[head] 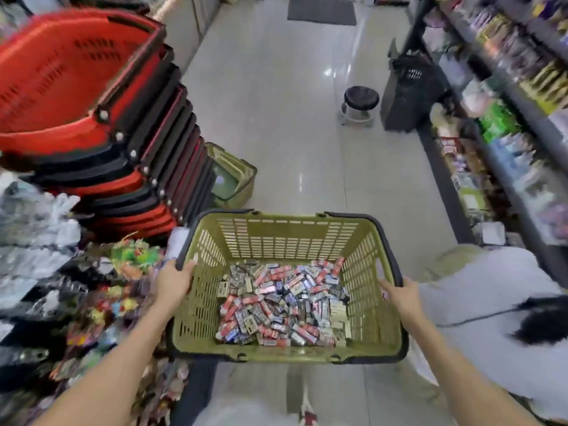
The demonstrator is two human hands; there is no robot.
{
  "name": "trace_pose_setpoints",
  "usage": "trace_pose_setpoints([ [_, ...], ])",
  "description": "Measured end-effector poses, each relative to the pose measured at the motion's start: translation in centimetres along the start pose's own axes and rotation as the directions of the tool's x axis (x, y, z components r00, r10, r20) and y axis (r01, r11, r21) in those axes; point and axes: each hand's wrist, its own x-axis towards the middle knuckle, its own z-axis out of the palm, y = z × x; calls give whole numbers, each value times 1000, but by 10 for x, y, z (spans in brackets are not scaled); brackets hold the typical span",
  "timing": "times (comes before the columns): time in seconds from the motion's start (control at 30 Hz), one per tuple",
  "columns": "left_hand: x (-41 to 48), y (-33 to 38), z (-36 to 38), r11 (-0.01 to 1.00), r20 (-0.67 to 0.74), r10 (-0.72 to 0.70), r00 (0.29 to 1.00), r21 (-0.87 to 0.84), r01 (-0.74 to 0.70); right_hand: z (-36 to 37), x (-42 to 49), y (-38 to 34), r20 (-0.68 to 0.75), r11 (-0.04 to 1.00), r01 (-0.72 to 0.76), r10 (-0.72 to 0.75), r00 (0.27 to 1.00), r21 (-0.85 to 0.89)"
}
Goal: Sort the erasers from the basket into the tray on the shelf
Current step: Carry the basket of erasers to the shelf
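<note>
Two hands are holding one olive basket [289,221], and both are mine. I am looking down into it at 6 o'clock in my view. My left hand [174,282] is gripping the rim on the basket's 9 o'clock side, its fingers curling round the dark edge. My right hand [403,295] is gripping the 3 o'clock side, with the fingers lying against the inside of the wall and the thumb sitting at the rim.

Erasers [282,304] are lying in a loose heap, covering most of the basket's bottom. Their wrappers are showing red, blue, white and black, and the print is too blurred for me to read.

Red baskets [76,87] are standing nested in a tall stack at 10 o'clock, just beside my basket's far left corner. A second green basket [235,176] is sitting on the floor [276,103] past that stack, at 11 o'clock. A black-topped stool [361,101] is standing well apart at 1 o'clock, and a dark mat [321,9] is lying at 12 o'clock. Shelves [507,96] full of goods are running along 2 to 3 o'clock, all blurred. Bright packets [101,302] are crowding 8 o'clock beside my left forearm; whether they are hanging or lying, I cannot tell.
</note>
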Motion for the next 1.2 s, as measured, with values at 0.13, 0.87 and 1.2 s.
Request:
trace_pose_setpoints([
  [0.13, 100, 68, 39, 996, 28, 15, 1000, 86, -17, 16, 90, -54, -82, 1000, -29, 28, 996, -1],
  [0.87, 479, 502, 292, 990, 188, 107, 976, 75, -123, -37, 560, -318, -176, 978, -143, 169, 970, 150],
  [1.2, 640, 702, 411, 985, 206, 166, 964, 1, -170, -67, 790, -445, -216, 973, -190, 214, 953, 128],
])
